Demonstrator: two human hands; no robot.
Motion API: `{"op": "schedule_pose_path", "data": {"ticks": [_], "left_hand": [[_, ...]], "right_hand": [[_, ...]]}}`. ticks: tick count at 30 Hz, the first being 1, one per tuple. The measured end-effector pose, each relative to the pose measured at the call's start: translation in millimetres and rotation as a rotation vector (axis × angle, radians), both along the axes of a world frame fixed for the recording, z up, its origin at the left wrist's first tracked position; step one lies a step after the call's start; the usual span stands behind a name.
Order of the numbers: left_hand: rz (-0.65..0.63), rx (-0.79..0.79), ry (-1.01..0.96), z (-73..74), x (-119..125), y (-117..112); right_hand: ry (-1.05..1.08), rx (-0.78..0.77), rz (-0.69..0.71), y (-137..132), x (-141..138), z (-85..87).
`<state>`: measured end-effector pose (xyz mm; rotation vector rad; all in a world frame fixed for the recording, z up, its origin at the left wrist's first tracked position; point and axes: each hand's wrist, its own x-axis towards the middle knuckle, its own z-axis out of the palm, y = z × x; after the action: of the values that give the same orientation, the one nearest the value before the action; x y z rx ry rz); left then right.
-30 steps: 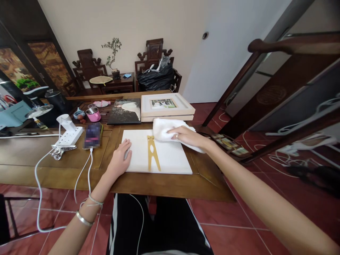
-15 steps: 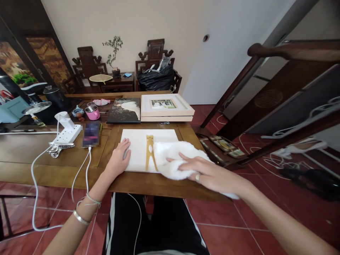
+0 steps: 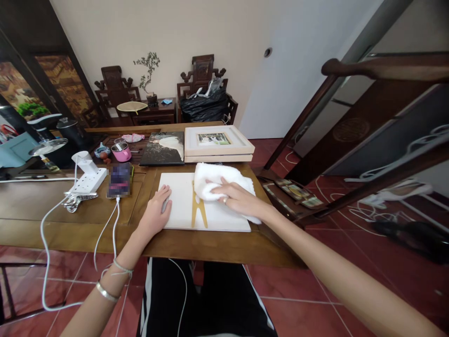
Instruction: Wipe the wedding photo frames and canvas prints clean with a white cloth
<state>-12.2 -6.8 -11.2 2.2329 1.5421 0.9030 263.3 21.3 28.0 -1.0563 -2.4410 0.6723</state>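
A white board [image 3: 180, 201] with a yellow long-legged animal figure [image 3: 199, 214] on it lies flat at the table's front edge. My left hand [image 3: 159, 209] rests on the board's left edge, fingers stretched out. Under my right hand [image 3: 236, 199] is a fluffy white cloth [image 3: 224, 174], gripped and pressed on the upper right of the board. The cloth covers the figure's head and part of its body; the figure's legs stay in sight.
Behind the board lie a dark album [image 3: 163, 149] and a pale wooden picture frame [image 3: 218, 142]. To the left are a phone [image 3: 119, 180] on a cable, a white power strip [image 3: 90, 179] and a pink mug [image 3: 121, 152]. A dark wooden chair [image 3: 354, 126] stands at the right.
My right hand has moved the cloth away from me and leftward, from the board's lower right to its upper part. The lower right corner now shows. My left hand stays put.
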Motion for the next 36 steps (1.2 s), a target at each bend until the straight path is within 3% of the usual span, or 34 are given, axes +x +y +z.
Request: {"op": "schedule_pose_path", "data": {"ticks": [5, 8, 11, 18, 22, 27, 32, 36], "left_hand": [[-0.008, 0.02, -0.001, -2.9, -0.3, 1.4], [-0.006, 0.015, 0.006, -2.3, -0.4, 1.5], [-0.004, 0.007, 0.008, -0.7, -0.2, 0.9], [-0.014, 0.009, 0.008, -0.7, -0.8, 1.4], [-0.011, 0.01, 0.0, -1.1, -0.8, 2.0], [-0.011, 0.0, 0.008, -0.5, 0.3, 1.2], [-0.012, 0.007, 0.013, -0.1, 0.8, 0.6], [-0.01, 0.012, 0.023, -0.7, 0.5, 0.8]], "right_hand": [[-0.091, -0.094, 0.098, -73.3, 8.4, 14.5], [-0.126, -0.164, 0.154, -93.1, 14.9, 23.1], [-0.139, -0.174, 0.091, -80.7, 14.4, 20.3], [-0.038, 0.07, -0.008, 2.2, -24.6, 5.2], [-0.098, 0.134, -0.002, 10.7, -39.8, 2.2], [-0.129, 0.155, 0.069, -36.5, -34.6, -0.3], [-0.143, 0.095, 0.224, -94.0, -26.7, 8.7], [-0.172, 0.049, 0.294, -104.7, -25.0, 18.0]]}}
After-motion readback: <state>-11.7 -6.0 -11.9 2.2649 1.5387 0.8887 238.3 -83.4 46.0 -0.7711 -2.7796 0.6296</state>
